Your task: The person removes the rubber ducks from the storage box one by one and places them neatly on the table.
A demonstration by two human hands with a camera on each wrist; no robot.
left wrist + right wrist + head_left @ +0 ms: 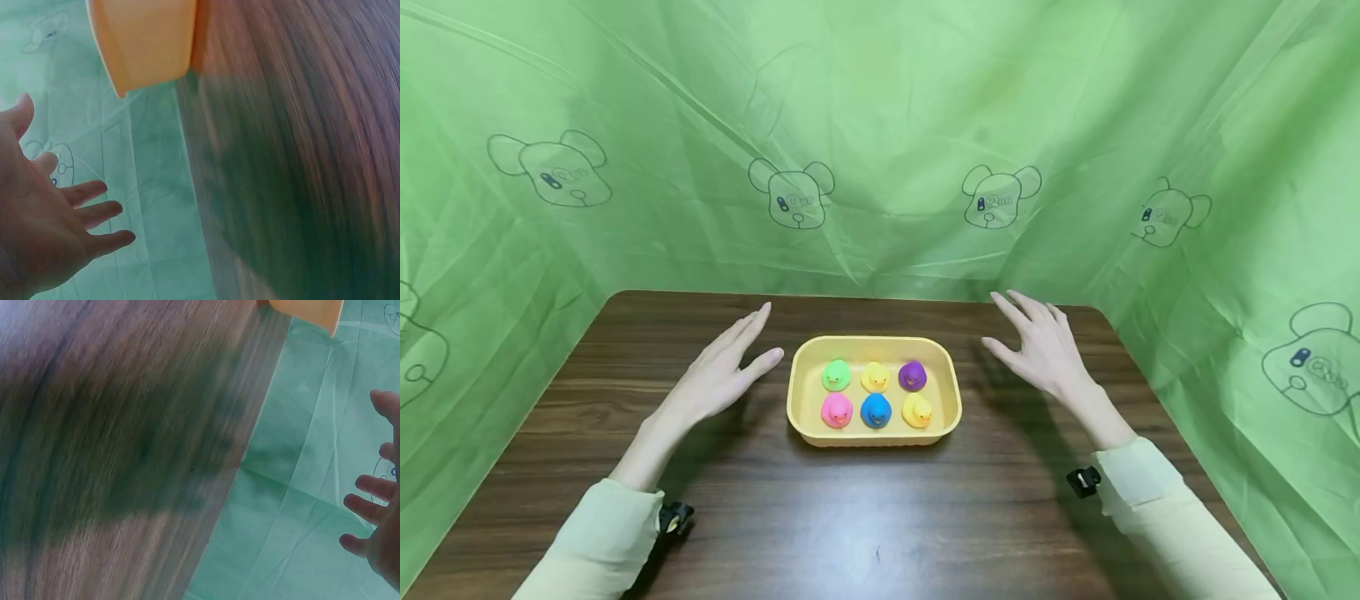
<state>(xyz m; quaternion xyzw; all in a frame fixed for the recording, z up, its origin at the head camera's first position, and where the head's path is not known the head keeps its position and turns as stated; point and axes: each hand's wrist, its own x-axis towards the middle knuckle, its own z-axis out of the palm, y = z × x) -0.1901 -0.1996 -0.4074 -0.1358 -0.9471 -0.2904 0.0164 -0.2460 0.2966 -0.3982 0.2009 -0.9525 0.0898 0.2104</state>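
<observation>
Yellow plastic tray (874,346) sits approx. centre of dark wood-grain surface (865,517), long side facing the person. Contents: 6 small rubber ducks in 2 rows of 3, all inside the tray. Back row L to R: green duck (836,375), yellow duck (875,377), purple duck (912,375). Front row L to R: pink duck (837,410), blue duck (876,410), 2nd yellow duck (917,410). Ducks close together within rows; can't tell if touching. Left hand (718,375) is just beside tray's left end, not touching it, fingers straight and spread, palm turned toward the tray, holding nothing. Right hand (1037,346) is near tray's right end w/ a slightly bigger gap, also spread flat, fingers pointing away from the person, holding nothing. Both hands appear raised above the surface; shadows fall under each. Pale sleeves (606,537) cover both forearms; small black clip (1083,481) at right wrist, similar one at left. Left wrist view: blurred, shows tray's outer wall (150,44) at top, the open left hand (44,219) w/ fingers apart at lower left. Right wrist view: also blurred, right hand (378,515) at right edge w/ fingers spread, a corner of the tray (309,312) at top. Backdrop: green sheet (880,125) w/ outlined bear heads, wraps round three sides of the surface.
</observation>
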